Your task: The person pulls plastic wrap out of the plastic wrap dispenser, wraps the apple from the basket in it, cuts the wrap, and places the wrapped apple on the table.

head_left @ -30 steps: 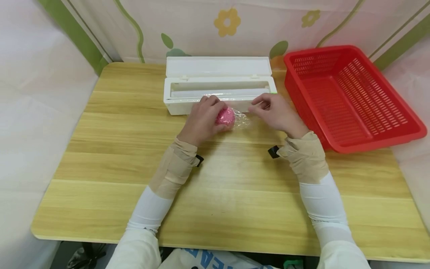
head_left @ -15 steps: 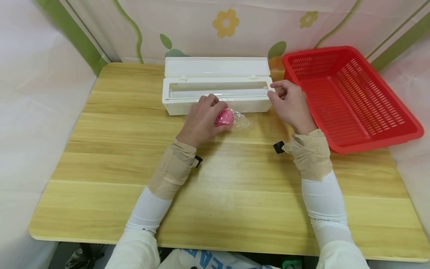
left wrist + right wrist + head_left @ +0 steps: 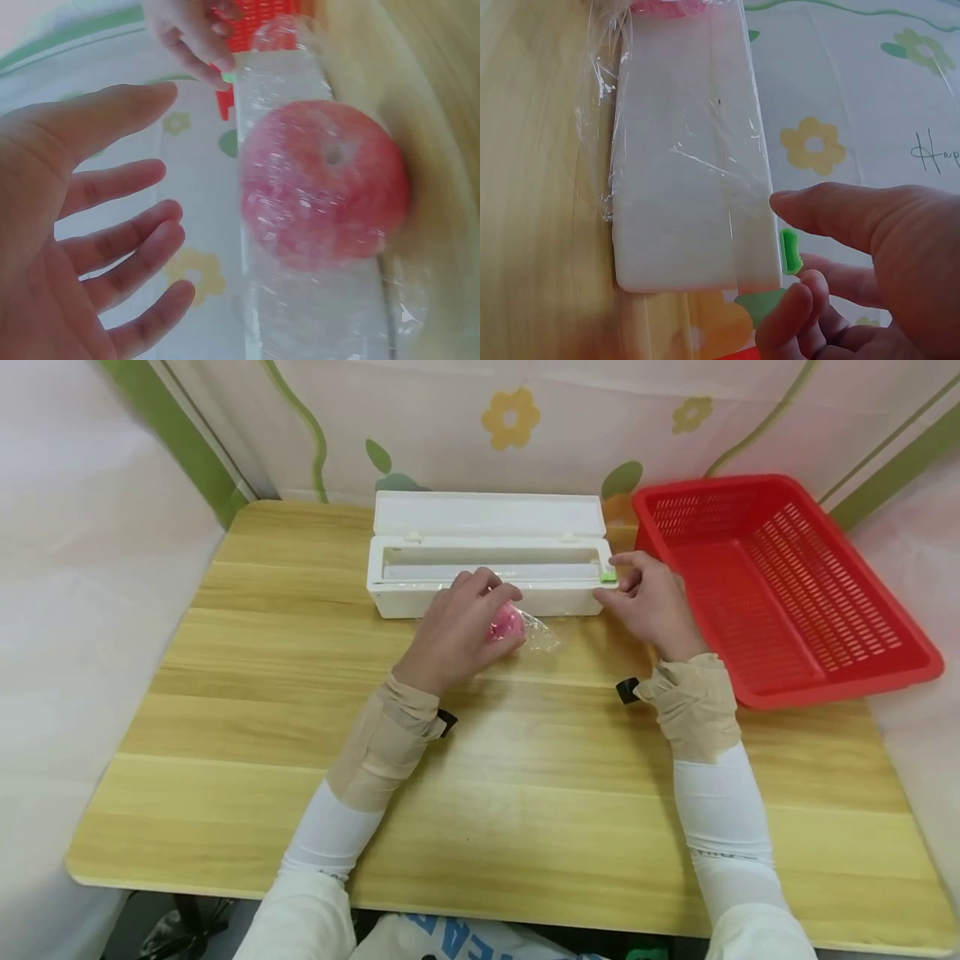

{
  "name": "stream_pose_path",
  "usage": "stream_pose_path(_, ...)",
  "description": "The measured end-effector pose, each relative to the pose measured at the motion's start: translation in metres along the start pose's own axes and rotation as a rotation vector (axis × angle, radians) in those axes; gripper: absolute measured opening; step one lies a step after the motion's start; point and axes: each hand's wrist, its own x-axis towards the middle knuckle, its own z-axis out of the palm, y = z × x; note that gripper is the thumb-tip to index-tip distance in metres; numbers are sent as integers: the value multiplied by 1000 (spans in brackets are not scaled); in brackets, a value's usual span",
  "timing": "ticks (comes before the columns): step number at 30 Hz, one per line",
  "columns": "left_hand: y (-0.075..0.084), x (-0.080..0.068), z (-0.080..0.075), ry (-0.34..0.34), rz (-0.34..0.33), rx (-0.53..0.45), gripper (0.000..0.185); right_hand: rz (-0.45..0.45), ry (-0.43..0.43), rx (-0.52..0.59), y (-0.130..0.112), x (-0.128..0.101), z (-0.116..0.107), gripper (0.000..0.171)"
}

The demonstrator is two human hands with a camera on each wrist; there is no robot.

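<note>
A pinkish-red round fruit (image 3: 322,184), resembling an apple, lies under clear cling film (image 3: 542,633) in front of the white cling film dispenser (image 3: 558,602). My left hand (image 3: 461,627) arches over the fruit in the head view. In the left wrist view its fingers are spread and stand apart from the fruit. My right hand (image 3: 651,602) is at the dispenser's right end, beside the green slide cutter (image 3: 790,252). Its thumb reaches the dispenser's edge and the index finger lies behind the cutter; whether it touches the cutter is unclear.
The dispenser's lid (image 3: 487,514) stands raised at the back, with a film roll (image 3: 491,572) inside. Close to my right hand, a red slotted basket (image 3: 712,610) covers the table's right rear. The wooden table (image 3: 480,827) extends toward me; a printed curtain (image 3: 435,410) hangs behind.
My right hand has moved right, from beside the film's loose end to the dispenser's right end, and its fingertips have come down near the green cutter. The left hand stays over the fruit.
</note>
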Motion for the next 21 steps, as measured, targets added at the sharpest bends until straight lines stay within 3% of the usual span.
stream_pose_path(10,19,31,-14,-120,62,61,38,-54,-16,-2,10,5,3,51)
stream_pose_path(17,39,75,-18,-313,74,155,40,-87,6,-8,14,8,6,46)
stream_pose_path(21,49,102,-17,-361,59,148,34,-100,14,-11,15,7,7,45)
